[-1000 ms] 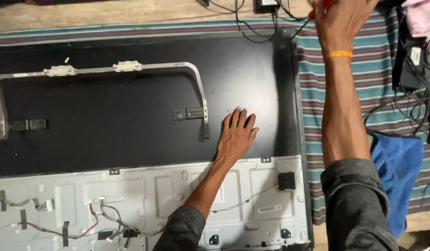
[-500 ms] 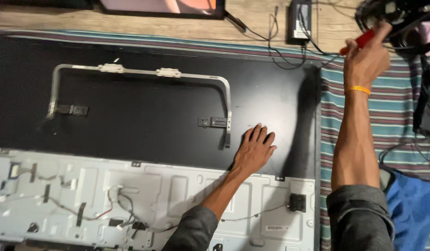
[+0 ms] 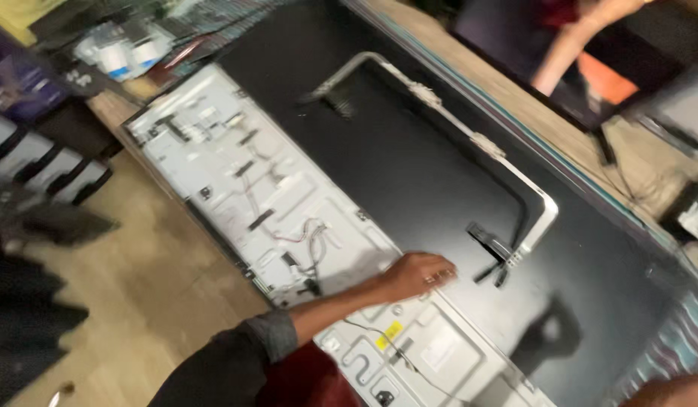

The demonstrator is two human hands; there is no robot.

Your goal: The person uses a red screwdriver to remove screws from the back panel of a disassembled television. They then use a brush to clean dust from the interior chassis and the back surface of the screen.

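Left hand [image 3: 420, 273] rested on large black flat television back panel [image 3: 439, 173], fingers loosely curled, grasping nothing, beside grey metal chassis plate [image 3: 236, 166]. Right hand mostly out of frame; state unreadable.

Grey sleeve, bare forearm
The left hand [image 3: 420, 273] is bare; its dark grey sleeve [image 3: 270, 335] ends in a cuff below the elbow.

right hand [image 3: 677, 392]: cut off by edge | whole frame: motion-blurred
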